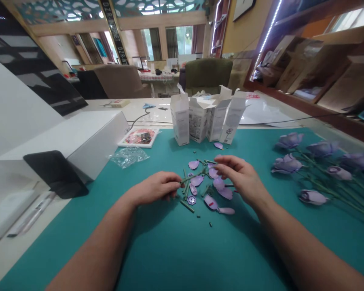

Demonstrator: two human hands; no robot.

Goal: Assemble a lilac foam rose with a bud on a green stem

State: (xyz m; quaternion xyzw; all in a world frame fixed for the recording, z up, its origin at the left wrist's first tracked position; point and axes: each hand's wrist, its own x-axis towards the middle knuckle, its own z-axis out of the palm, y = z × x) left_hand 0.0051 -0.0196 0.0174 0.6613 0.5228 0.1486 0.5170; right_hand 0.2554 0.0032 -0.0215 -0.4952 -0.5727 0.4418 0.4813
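Observation:
On a teal mat (176, 250) lies a small heap of purple petal pieces (221, 186) and short green stem rods (187, 206). My left hand (156, 188) rests on the mat with its fingers pinched on one end of a thin green stem (194, 176). My right hand (241, 174) hovers over the heap, fingers curled together at the stem's other end, where a purple petal sits. A purple star-shaped piece (191, 199) lies just in front of my left fingers.
Several opened white cartons (206, 117) stand behind the heap. Finished purple flowers on green stems (309, 169) lie at the right. A white box (79, 139) with a dark phone (56, 173) leaning on it, crumpled plastic wrap (128, 156) and a printed leaflet (139, 137) sit at the left.

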